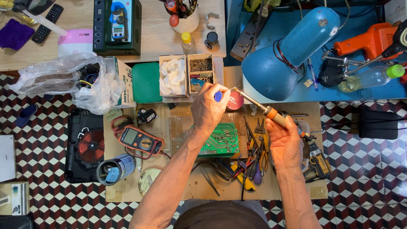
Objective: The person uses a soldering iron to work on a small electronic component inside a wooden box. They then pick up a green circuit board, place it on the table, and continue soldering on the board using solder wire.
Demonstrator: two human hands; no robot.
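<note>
My left fingers [210,94] are curled shut around a small blue-handled tool [218,96], and I hold it up so its end meets the metal tip of the soldering iron [254,103]. My right hand [283,142] lies palm up under the iron's orange grip, fingers closed loosely about it, so the long shaft slants up and to the left toward my left hand [207,111] and stays clear of everything below.

Directly beneath my left wrist, the green circuit board [220,141] lies flat with its solder side up. Between my two hands a heap of pliers and cutters [254,154] sits within easy reach. Just beyond my left fingers a red round tin [234,101] lies close under the iron's tip, and past it stand two small cardboard boxes [186,74], one with white wadding, one with small parts. Left of my left forearm the orange multimeter [140,140] lies face up. Above my right fingers the blue lamp [288,55] tilts down at the work, standing on the desk [186,169].
</note>
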